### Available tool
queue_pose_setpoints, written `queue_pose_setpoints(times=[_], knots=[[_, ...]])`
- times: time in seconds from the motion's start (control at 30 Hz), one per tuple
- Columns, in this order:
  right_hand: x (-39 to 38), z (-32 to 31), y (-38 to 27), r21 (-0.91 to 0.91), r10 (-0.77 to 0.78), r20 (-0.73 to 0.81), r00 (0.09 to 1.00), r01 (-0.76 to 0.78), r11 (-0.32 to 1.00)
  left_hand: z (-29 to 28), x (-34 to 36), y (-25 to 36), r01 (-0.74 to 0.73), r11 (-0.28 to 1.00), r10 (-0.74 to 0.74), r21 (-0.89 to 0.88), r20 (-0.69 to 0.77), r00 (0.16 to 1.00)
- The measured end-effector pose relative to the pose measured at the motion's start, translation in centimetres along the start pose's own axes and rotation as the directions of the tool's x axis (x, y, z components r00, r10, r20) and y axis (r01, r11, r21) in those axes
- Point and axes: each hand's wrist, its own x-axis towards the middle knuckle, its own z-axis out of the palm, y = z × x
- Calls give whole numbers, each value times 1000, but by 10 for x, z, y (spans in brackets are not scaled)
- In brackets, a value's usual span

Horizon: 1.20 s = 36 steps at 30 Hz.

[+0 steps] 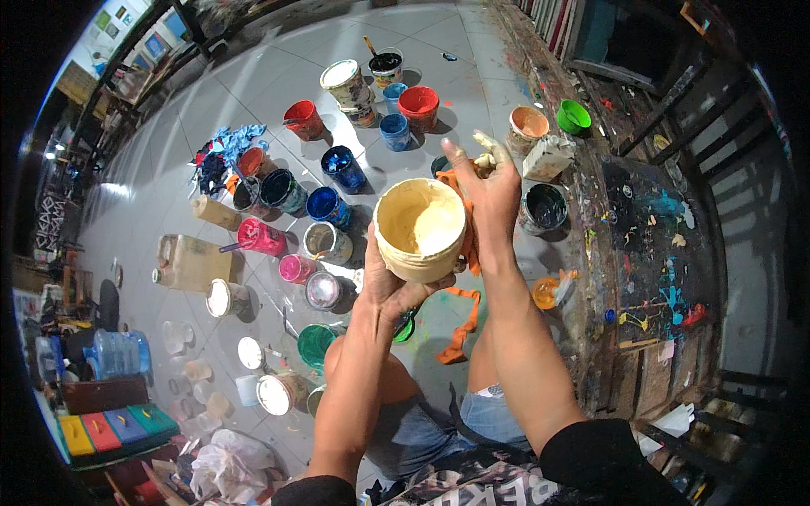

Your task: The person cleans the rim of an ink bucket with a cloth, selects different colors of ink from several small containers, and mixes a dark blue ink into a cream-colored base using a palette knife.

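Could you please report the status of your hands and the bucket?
Left hand holding cream bucket; right hand alongside, at orange cloth; bucket open, cream paint inside; paint pots crowd floor beyond.

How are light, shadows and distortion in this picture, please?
Head view: bright streaks cross the grey tiled floor; shadow lies beside the beige rectangular plastic jerrycan; the round cream-yellow plastic tub looks fairly sharp; fisheye distortion bends outer edges.
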Motion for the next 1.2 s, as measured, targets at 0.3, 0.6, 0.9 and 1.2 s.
queue_pose_setpoints(times=[0.3,0.6,0.9,1.2], knots=[[-1,5,3,-43,65,122,990,-60,997,11,-15,1,210,962,-223,-174,-56,973],[21,1,8,440,417,479,773,-622,648,22,-25,3,135,931,-127,-340,45,991],[-5,30,-22,403,180,-32,983,-152,903,11,-10,22,-161,987,159,-17,-100,982],[-47,32,-38,379,-99,366,925,-52,924,12,-18,38,-310,949,313,50,-253,916]])
